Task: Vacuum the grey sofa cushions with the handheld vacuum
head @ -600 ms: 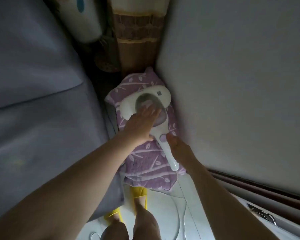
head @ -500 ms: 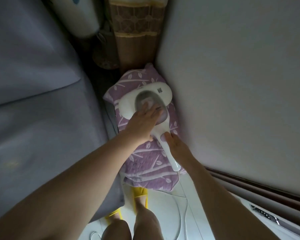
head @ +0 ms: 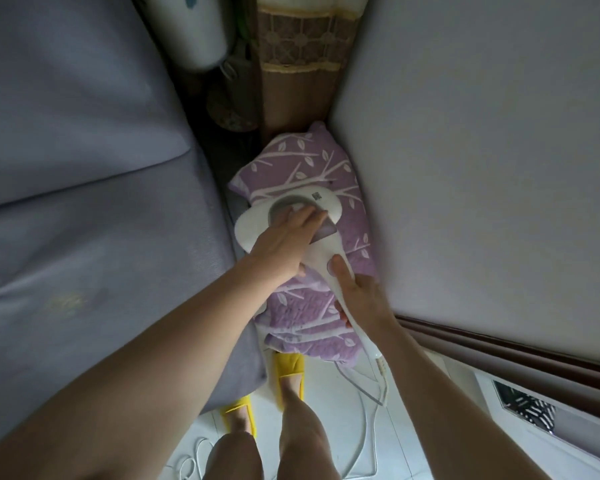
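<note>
Grey sofa cushions (head: pixel 84 220) flank a purple leaf-print pillow (head: pixel 302 168) above the white floor (head: pixel 413 427). My left hand (head: pixel 284 240) presses flat on the vacuum (head: pixel 326 206) there; my right hand (head: pixel 357 292) grips its handle.

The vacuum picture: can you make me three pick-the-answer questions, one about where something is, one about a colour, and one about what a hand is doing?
1. Where does the handheld vacuum sit?
A. on the purple leaf-patterned cushion
B. on the floor
C. on a shelf

2. What colour are the slippers?
A. red
B. yellow
C. black

3. What is the right hand doing?
A. hanging free
B. pointing at the wall
C. gripping the vacuum's handle

Answers:
1 A, purple fabric shows all around the vacuum's head.
2 B, both slippers on the white floor are bright yellow.
3 C, thumb and fingers wrap the handle, while the left hand lies flat on the vacuum's top.
</note>
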